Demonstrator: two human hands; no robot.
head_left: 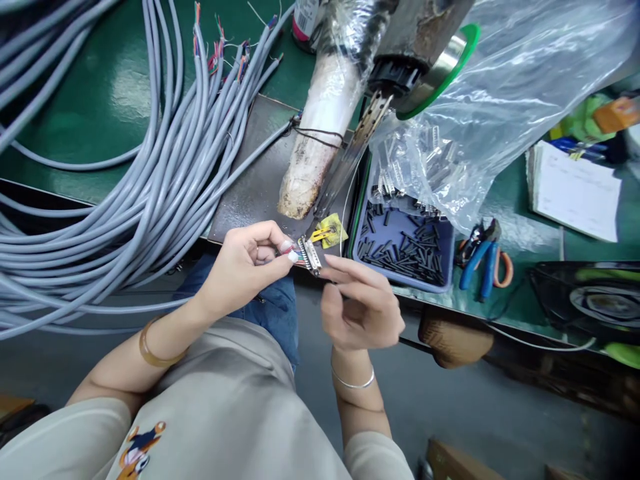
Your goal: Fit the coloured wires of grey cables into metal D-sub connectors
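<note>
My left hand (255,257) is closed, thumb and fingertips pinching thin coloured wires (299,255) right beside a metal multi-pin connector (310,255). The wires run into the connector's pin side. My right hand (363,303) is on the other side, index finger stretched toward the connector's lower end and thumb held apart; whether the fingertip touches it I cannot tell. Just behind the connector is a small yellow piece with dark prongs (325,231). The cable behind the left hand is mostly hidden.
Grey cables (165,180) with stripped ends cover the left. A wrapped pole (320,120) and a metal guide (357,147) under a green-rimmed spool (450,73) hang close above the hands. To the right are a blue tray (445,273) of black tubes, pliers (483,263) and a paper pad (575,190).
</note>
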